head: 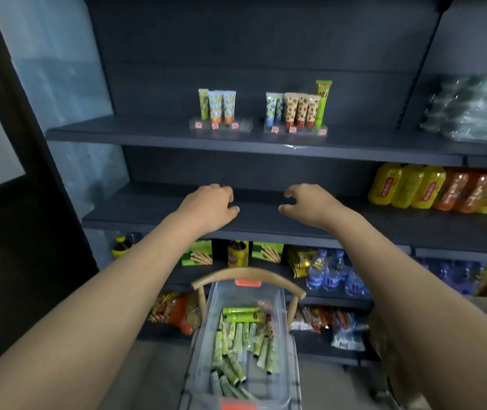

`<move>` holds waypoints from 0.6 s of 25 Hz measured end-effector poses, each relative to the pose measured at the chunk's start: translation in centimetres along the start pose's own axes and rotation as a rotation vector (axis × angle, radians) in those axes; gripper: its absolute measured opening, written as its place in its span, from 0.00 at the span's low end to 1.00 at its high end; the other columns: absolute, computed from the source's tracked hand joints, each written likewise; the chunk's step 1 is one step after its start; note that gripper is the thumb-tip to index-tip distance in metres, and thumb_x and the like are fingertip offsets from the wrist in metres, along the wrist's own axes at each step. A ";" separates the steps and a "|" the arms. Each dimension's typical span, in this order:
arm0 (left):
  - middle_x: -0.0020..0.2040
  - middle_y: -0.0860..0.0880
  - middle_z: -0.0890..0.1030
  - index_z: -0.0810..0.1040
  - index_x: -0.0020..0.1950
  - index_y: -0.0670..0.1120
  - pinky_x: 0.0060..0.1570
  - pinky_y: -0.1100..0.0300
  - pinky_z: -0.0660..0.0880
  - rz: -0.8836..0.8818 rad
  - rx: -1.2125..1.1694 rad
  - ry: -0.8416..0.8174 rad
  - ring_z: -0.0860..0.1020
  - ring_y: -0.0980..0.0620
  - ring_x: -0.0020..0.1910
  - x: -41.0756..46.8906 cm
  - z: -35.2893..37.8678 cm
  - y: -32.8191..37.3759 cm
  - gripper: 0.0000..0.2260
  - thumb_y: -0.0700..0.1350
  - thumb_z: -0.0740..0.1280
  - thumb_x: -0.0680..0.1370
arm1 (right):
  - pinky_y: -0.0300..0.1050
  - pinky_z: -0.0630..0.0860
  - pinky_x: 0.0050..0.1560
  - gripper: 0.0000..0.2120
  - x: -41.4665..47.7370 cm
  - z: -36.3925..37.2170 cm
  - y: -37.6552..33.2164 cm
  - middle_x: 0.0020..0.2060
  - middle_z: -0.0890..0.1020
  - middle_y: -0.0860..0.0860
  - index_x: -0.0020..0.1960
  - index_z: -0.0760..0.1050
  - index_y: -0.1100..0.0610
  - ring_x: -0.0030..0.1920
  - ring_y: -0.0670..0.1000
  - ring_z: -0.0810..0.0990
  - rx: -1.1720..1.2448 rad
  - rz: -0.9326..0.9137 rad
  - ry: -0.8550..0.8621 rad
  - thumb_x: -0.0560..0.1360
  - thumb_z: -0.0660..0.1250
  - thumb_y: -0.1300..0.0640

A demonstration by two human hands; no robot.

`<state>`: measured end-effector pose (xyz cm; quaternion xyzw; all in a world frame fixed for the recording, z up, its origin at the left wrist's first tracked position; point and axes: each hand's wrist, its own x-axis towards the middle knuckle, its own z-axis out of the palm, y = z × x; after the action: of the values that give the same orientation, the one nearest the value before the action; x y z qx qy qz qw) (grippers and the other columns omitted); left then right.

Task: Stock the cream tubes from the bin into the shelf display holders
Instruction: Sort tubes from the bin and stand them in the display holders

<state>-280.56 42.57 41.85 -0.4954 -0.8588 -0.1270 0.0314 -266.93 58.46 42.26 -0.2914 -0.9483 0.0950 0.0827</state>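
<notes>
Two clear display holders stand on the upper shelf. The left holder carries one green and two blue-orange cream tubes. In the right holder stand blue, red-patterned and one tall green tube. Below me a clear plastic bin holds several green tubes. My left hand and my right hand hover side by side in front of the bare middle shelf, fingers loosely curled, holding nothing.
The bin sits on a wooden chair. Yellow and orange bottles fill the middle shelf's right end. Plastic-wrapped packs lie at the upper right. Water bottles, snack boxes and packets crowd the lower shelves.
</notes>
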 end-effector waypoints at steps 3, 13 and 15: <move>0.59 0.44 0.74 0.73 0.61 0.44 0.57 0.50 0.71 0.019 -0.040 -0.057 0.72 0.44 0.59 -1.4 3.5 -2.3 0.15 0.51 0.60 0.79 | 0.52 0.71 0.62 0.21 -0.6 5.0 -1.2 0.64 0.74 0.57 0.66 0.70 0.57 0.64 0.58 0.71 -0.011 0.058 -0.053 0.76 0.62 0.49; 0.57 0.42 0.76 0.74 0.58 0.40 0.54 0.50 0.73 0.097 -0.066 -0.399 0.75 0.43 0.55 -5.5 19.5 -8.5 0.14 0.47 0.59 0.79 | 0.51 0.72 0.57 0.19 -5.7 22.0 0.0 0.60 0.75 0.58 0.64 0.71 0.59 0.61 0.59 0.73 -0.041 0.233 -0.349 0.77 0.61 0.51; 0.56 0.41 0.76 0.73 0.58 0.39 0.54 0.48 0.73 0.100 -0.061 -0.496 0.75 0.43 0.54 -6.0 23.2 -8.8 0.14 0.47 0.58 0.79 | 0.52 0.73 0.59 0.19 -6.5 25.7 1.4 0.60 0.75 0.59 0.65 0.71 0.59 0.62 0.59 0.71 -0.054 0.255 -0.419 0.77 0.61 0.51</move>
<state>-283.39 39.05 16.70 -0.5538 -0.8105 -0.0259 -0.1891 -266.37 52.52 16.43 -0.3849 -0.9024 0.1376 -0.1363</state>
